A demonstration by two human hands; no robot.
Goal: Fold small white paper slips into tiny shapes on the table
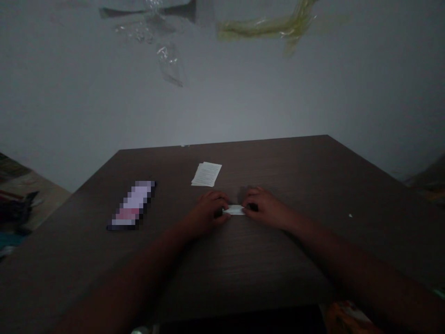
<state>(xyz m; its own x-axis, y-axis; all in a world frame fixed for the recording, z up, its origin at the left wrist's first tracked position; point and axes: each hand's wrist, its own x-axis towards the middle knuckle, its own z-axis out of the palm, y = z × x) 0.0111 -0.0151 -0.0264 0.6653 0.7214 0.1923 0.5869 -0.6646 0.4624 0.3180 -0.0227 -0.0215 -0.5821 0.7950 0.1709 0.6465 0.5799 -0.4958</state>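
Fingertips (219,198) of both hands close on a small folded paper strip (234,210). The left hand (208,212) pinches its left end and the right hand (267,208) its right end, with the fingers curled down over the top and the thumbs tucked under the near side. The strip is white, narrow and flat. It lies low against the desk (295,264), about midway between the left and right edges and somewhat nearer the far edge than the near one. Whether it rests fully on the wood cannot be told.

Just beyond the hands, toward the far edge, lies a folded printed leaflet (206,174), pale, rectangular and thin, with faint lines of text. Well to the left, near the left edge, is a long flat rectangular object (132,205), pink and white with a dark border; its detail is blurred out. A tiny white scrap (350,215) sits alone toward the right edge.

The desk top is dark brown wood-grain laminate, matte, with fine streaks running left to right. Behind its far edge rises a plain grey-white wall (69,102), dimly lit. High on the wall hang crumpled clear plastic film (170,62) and a yellowish translucent strip (264,28). Below the near right corner shows part of an orange and white packet (347,315).
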